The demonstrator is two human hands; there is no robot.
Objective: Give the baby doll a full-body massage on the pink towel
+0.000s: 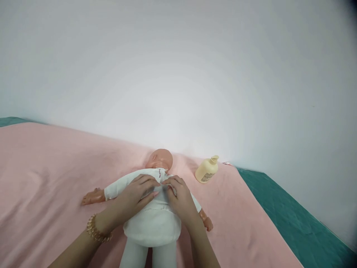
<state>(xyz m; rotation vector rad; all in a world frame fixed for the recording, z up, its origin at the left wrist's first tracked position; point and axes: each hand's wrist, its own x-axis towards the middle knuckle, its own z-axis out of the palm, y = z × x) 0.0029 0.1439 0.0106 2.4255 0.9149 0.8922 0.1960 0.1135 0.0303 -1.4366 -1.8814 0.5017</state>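
A baby doll [156, 219] in white clothing lies on its back on a pink blanket [50, 175], its bald head [160, 159] pointing toward the wall. My left hand [136, 197] rests on the doll's chest with its fingers lying flat on the white fabric. My right hand [180, 197] is on the chest beside it, fingertips pinched on the white garment near the collar. The fingertips of both hands meet at the middle of the chest. A gold bracelet [96, 230] is on my left wrist.
A cream-coloured pump bottle [206, 170] lies on its side on the blanket right of the doll's head. A teal sheet [292, 219] shows beyond the blanket's right edge. A plain white wall [178, 74] runs behind.
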